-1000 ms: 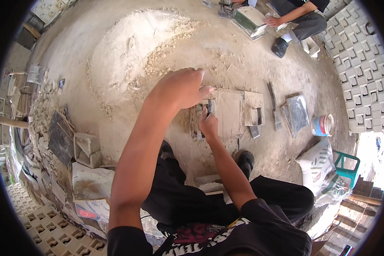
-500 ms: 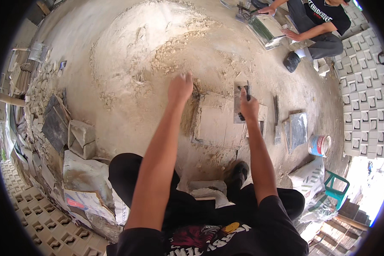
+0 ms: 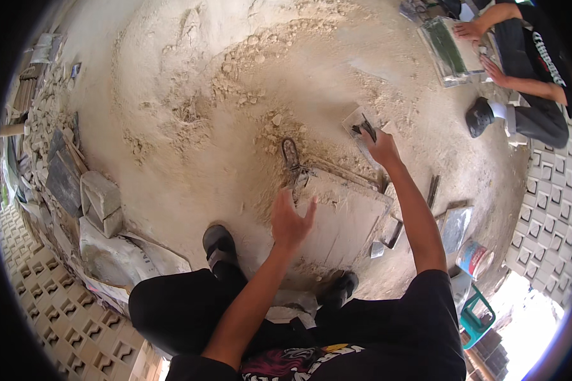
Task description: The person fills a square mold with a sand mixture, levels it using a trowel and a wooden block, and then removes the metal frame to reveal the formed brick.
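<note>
My right hand (image 3: 381,149) is wrapped round the black handle of a flat rectangular trowel (image 3: 354,118), which is over the powdery ground beyond a square mould (image 3: 340,232). Smoothed pale material covers the top of this mould, and its far side has a raised edge. A dark loop handle (image 3: 290,152) sticks out from its far left corner. My left hand (image 3: 290,221) is held over the mould's left edge with thumb and fingers apart, holding nothing. I cannot tell whether its fingertips touch the mould.
A heap of pale powder and crumbs (image 3: 171,82) spreads ahead. Another person's hands (image 3: 499,70) rest on a similar mould (image 3: 448,47) at the far right. Grey blocks (image 3: 102,203) stand at left, a paint tin (image 3: 475,259) and green stool (image 3: 478,317) at right.
My left hand has opened and come nearer to me, away from the loop handle. My right hand has carried the trowel off the mould to its far side. The view has shifted.
</note>
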The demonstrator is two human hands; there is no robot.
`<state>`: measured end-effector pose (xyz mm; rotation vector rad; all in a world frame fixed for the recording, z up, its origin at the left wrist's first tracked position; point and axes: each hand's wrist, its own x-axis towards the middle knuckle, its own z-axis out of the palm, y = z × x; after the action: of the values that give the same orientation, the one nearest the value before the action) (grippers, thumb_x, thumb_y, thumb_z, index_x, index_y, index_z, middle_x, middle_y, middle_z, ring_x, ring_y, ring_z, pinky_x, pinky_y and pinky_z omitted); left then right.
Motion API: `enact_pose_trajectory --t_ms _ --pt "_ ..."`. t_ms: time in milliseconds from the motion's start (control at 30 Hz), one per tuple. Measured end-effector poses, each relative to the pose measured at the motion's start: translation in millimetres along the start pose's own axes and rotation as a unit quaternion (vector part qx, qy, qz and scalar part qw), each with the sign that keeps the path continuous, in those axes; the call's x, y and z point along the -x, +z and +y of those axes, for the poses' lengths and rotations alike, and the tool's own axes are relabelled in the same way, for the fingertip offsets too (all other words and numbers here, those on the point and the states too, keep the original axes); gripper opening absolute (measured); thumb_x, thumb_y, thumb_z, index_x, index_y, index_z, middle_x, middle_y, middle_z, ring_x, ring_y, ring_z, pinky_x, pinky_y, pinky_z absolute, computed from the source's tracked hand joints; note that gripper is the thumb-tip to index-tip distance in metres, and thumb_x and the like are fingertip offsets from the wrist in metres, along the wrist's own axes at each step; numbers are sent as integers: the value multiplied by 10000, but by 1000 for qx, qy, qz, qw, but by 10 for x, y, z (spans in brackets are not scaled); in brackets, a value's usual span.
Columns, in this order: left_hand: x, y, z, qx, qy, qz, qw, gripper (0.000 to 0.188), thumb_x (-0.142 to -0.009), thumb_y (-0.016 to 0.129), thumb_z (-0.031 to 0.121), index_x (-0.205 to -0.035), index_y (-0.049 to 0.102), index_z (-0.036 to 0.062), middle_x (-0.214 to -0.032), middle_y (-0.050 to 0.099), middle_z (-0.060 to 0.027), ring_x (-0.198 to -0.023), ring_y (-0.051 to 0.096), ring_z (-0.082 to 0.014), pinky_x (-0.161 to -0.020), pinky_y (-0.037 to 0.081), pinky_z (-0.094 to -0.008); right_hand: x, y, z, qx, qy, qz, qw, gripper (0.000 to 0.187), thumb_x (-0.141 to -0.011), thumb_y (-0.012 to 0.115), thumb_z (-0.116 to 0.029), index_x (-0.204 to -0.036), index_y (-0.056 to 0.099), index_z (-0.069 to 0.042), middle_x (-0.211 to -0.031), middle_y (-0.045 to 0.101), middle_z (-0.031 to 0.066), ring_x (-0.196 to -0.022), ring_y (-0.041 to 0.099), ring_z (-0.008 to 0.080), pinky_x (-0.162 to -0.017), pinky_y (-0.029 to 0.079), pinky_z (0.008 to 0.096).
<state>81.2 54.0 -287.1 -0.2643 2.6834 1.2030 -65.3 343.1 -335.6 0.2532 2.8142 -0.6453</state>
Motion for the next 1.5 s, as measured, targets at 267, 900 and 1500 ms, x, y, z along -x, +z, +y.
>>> enact_pose_trajectory --t_ms 267,900,1500 --pt "-89 -14 60 -22 -14 -1 1000 622 -786 745 425 -1143 543 -43 -1134 578 -203 -1072 551 -392 -907 453 -461 -53 87 76 27 -27 32 999 361 -935 620 -351 -803 601 -16 -703 640 232 -668 636 430 -598 499 468" --pt "42 62 25 -86 -24 6 996 660 -811 704 498 -1162 543 -38 -1085 590 -247 -982 603 -428 -803 505 -470 -59 -4 42 -3 -51 -4 999 415 -958 543 -431 -899 581 -22 -727 642 254 -717 636 454 -648 491 537" --pt "1057 -160 -1137 668 -285 351 591 819 -954 181 716 -1359 491 76 -1252 600 -87 -1234 494 -191 -1063 295 -424 140 -21 -849 -277 -128 -279 910 603 -1010 392 -540 -1141 599 10 -1069 638 159 -1030 595 224 -928 452 351"
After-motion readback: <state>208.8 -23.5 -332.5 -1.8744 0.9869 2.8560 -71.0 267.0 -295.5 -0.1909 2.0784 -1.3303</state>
